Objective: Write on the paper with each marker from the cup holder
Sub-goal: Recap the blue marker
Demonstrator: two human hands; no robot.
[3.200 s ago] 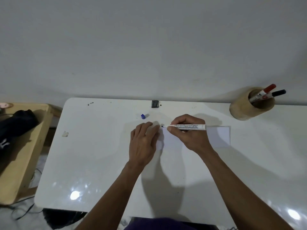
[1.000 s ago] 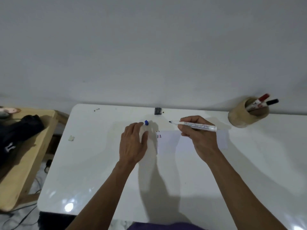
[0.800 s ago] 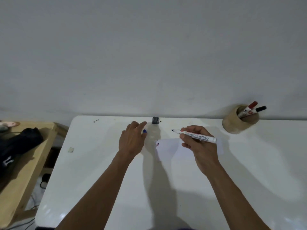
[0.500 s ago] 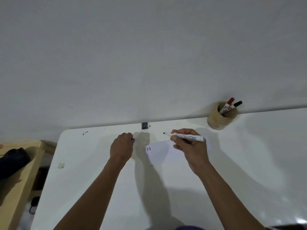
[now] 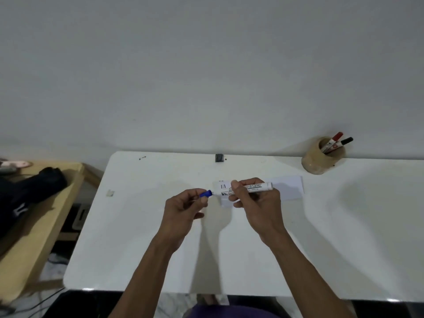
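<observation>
Above the middle of the white surface (image 5: 137,226), a white-barrelled marker (image 5: 250,188) is held level in the right hand (image 5: 257,200), whose fingers are curled closed round the barrel. At the marker's left end a blue cap (image 5: 205,194) is pinched between the thumb and fingertips of the left hand (image 5: 185,210), the remaining fingers being loosely bent. The cap is met by the marker's tip; whether it is fully seated cannot be told from this view. Beneath and behind both hands a sheet of paper (image 5: 289,189) is laid flat on the surface, with a few short dark strokes (image 5: 223,186) seen near its left edge. At the far right corner, against the wall (image 5: 206,76), a round tan cup holder (image 5: 317,160) is stood, in which a red-capped marker (image 5: 335,138) and a black-capped marker (image 5: 344,142) are leaned. A small dark block (image 5: 219,157) is placed at the rear edge of the surface. To the left, a wooden bench (image 5: 41,226) bearing dark cloth (image 5: 29,189) is seen.
</observation>
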